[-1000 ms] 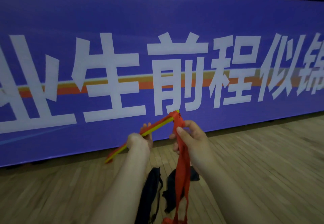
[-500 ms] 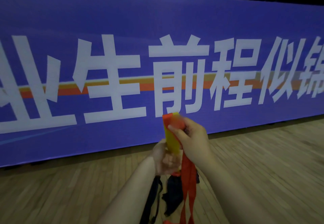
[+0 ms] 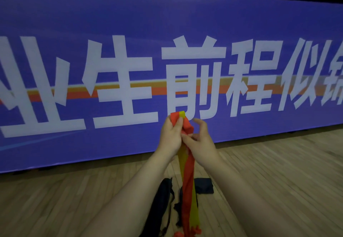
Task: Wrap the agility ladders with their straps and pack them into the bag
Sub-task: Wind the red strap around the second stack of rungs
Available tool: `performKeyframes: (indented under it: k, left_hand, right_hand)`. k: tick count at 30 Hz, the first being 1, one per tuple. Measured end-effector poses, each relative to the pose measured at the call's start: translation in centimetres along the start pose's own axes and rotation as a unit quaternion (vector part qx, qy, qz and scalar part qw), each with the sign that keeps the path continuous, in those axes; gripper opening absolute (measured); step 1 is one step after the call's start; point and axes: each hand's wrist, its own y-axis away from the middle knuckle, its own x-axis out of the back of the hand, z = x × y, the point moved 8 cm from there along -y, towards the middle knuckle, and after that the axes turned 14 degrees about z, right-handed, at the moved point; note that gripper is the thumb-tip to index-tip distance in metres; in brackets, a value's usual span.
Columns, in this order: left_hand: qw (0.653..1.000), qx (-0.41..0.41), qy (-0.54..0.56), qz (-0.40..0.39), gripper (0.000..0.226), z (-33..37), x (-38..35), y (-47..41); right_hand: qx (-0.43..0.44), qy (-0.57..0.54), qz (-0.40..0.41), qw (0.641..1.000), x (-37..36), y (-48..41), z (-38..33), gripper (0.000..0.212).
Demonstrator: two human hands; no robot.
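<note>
**While the Bag Waits, Two Hands Hold the Ladder High**

Because the ladder (image 3: pixel 195 209) hangs lengthwise from its top end, the flat yellow rungs fall together into one narrow stack. That seems the reason for holding it up in mid-scene, above the floor (image 3: pixel 278 181). The left hand (image 3: pixel 169 136) is curled round the upper end with its thumb across the red strap (image 3: pixel 186 177), and appears to act as the anchor. The right hand (image 3: pixel 201 140), touching it on the right, pinches a fold of strap between thumb and a finger, with the forefinger arched clear above. By judgement, this hand will feed the webbing round the stack.

The strap is soft, flat webbing, creased and bunched at the top and dangling limp in long bands beside the rungs. The rungs look like stiff, smooth slats. The black bag (image 3: pixel 160 197) lies slumped on the floor beneath the forearms, near the person. It is limp fabric, and whether its mouth is open cannot be told. A second dark cloth piece (image 3: pixel 203 185) lies just right of it. The floor is pale wooden strips. Far behind stands a smooth purple banner (image 3: pixel 130 23).
</note>
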Motion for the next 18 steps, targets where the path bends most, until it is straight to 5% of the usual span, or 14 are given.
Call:
performKeyframes:
  k: [2,5,9,12,18]
  left_hand:
    - [0.999,0.004,0.008,0.045,0.014,0.4,0.9,-0.7]
    - [0.997,0.006,0.053,0.058,0.011,1.4,1.7,-1.5]
    - [0.991,-0.021,0.128,0.039,0.021,3.8,1.9,-2.6]
    - [0.982,0.007,0.185,-0.035,0.022,5.1,0.6,-3.0]
    - [0.938,0.100,0.208,-0.257,0.017,7.3,-3.7,-0.3]
  right_hand:
    - [-0.028,0.041,0.006,0.999,1.0,-0.7,0.0,0.052]
    - [0.063,0.157,-0.031,0.985,1.8,-1.8,-1.9,0.041]
    - [0.157,0.093,-0.090,0.979,2.4,-2.4,-6.5,0.017]
    - [0.183,0.036,-0.109,0.976,2.3,-3.3,-8.1,0.003]
    - [0.193,-0.054,-0.171,0.965,1.9,-4.1,-8.7,0.048]
